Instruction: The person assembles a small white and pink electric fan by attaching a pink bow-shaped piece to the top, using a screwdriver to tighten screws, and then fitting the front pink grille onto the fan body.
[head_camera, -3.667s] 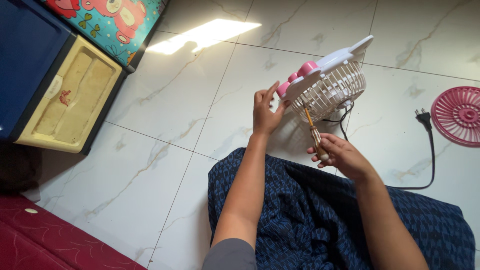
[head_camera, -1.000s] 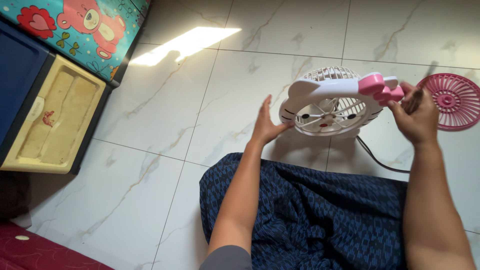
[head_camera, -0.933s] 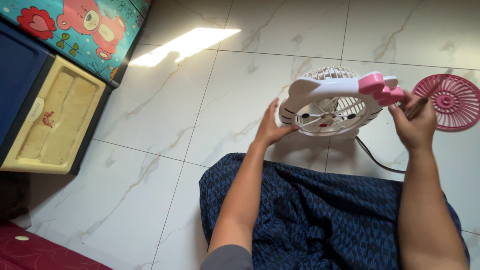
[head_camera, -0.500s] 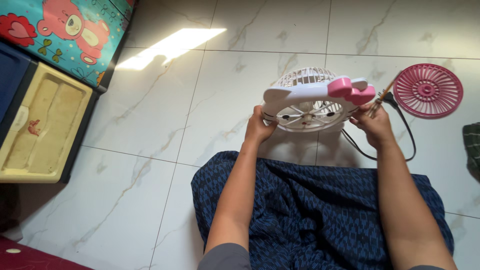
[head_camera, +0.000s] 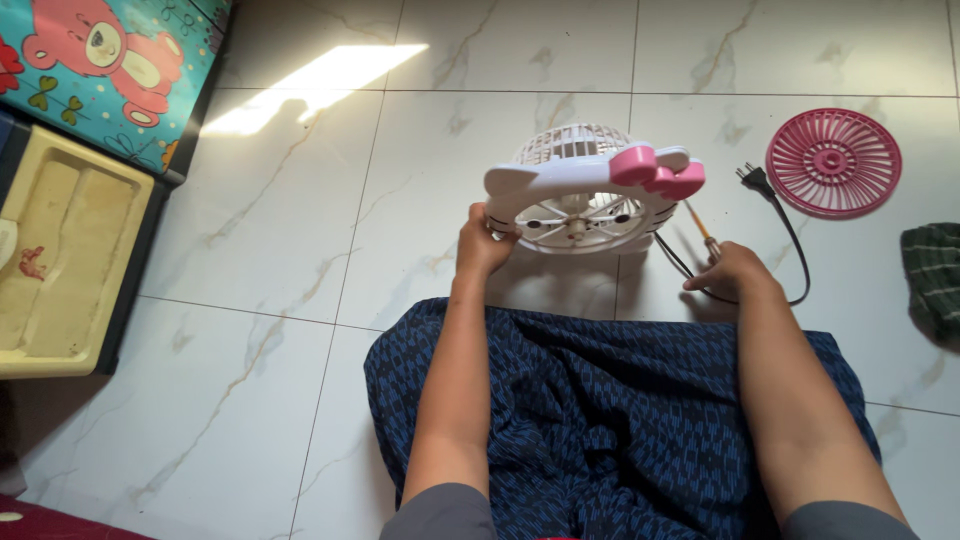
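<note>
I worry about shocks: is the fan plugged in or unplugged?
Unplugged. The black plug lies loose on the floor tiles beside the pink grille, its cord trailing back toward the white fan.

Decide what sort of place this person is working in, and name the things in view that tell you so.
Probably a room in a home, with the person sitting on the floor. The floor is glossy marble-look tile, a storage chest with cartoon bear drawers stands at the left, and a small cat-shaped table fan stands on the tiles.

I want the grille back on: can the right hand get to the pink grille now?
Probably yes: right hand holds a screwdriver, and only bare floor and the cord lie before the pink grille.
</note>
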